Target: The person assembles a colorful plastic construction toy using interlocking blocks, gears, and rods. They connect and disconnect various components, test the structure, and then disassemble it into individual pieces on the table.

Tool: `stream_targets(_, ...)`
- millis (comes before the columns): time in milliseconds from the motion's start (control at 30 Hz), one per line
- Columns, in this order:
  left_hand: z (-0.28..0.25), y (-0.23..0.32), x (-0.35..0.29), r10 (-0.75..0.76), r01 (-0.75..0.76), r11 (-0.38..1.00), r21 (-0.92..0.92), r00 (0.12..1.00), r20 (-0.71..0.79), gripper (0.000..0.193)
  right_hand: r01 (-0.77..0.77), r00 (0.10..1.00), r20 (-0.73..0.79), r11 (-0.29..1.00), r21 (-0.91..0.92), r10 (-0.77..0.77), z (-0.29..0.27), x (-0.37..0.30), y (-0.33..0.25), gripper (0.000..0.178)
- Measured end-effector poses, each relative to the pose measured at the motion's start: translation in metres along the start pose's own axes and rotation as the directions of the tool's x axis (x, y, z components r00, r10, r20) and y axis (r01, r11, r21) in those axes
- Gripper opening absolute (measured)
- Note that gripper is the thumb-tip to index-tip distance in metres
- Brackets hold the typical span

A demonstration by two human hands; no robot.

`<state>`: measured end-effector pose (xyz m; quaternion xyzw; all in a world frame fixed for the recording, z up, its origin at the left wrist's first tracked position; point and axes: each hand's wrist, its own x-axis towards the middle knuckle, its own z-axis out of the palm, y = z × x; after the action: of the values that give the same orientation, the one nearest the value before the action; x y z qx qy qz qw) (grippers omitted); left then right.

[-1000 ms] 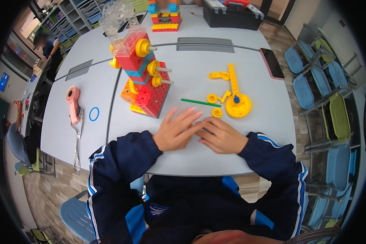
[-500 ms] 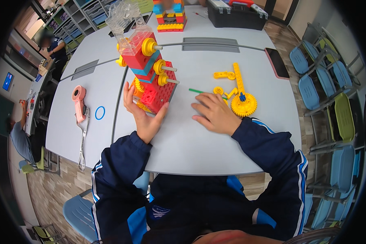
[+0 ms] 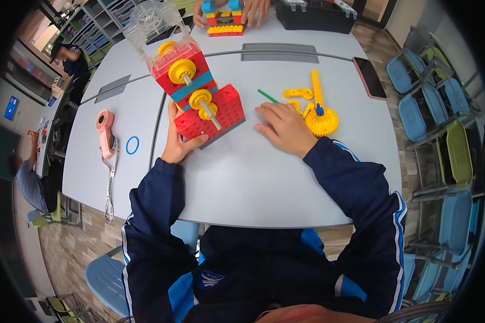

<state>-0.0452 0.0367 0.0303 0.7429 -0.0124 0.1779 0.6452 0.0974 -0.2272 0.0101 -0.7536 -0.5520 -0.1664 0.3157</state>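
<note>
My left hand (image 3: pixel 177 141) grips the lower corner of a brick model (image 3: pixel 213 117), thumb on its red front. The model stacks red and blue bricks, carries yellow wheels (image 3: pixel 182 71) on grey axles, and has a clear plastic piece (image 3: pixel 145 24) on top. Palm down on the table, my right hand (image 3: pixel 286 127) lies with its fingers stretched out beside a green rod (image 3: pixel 268 96) and small yellow parts; its fingertips partly hide them. Right of it are a yellow gear (image 3: pixel 323 124) with a blue connector, a yellow beam (image 3: pixel 316 89) and a yellow link (image 3: pixel 297 93).
A pink handheld fan (image 3: pixel 104 129) with a strap and a blue ring (image 3: pixel 132 145) lie at left. A phone (image 3: pixel 368 78) rests near the right edge. Across the table, another person's hands (image 3: pixel 256 11) hold a second brick model (image 3: pixel 225 29) beside a black toolbox (image 3: pixel 312 16).
My left hand has turned the brick model, so its red studded side and wheels face me more. The green rod has shifted slightly. Another person's hands now hold the far model.
</note>
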Motion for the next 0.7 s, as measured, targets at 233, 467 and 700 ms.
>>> stream_targets(233, 0.009, -0.006, -0.015, -0.074, 0.079, 0.997, -0.028, 0.989, 0.13, 0.093, 0.053, 0.994, -0.106, 0.935, 0.352, -0.016, -0.016, -0.011, -0.022, 0.064)
stream_targets(467, 0.021, -0.019, -0.017, 0.057, -0.068, 0.994, 0.081, 0.989, 0.136, 0.1, 0.117, 0.974, -0.218, 0.954, 0.274, -0.057, -0.01, -0.005, -0.034, 0.076)
stream_targets(700, 0.041, -0.009, -0.02, 0.18, -0.17, 0.929, 0.328, 0.984, 0.002, 0.082, 0.156, 0.948, -0.318, 0.917, 0.368, -0.034, -0.026, 0.007, -0.056, 0.072)
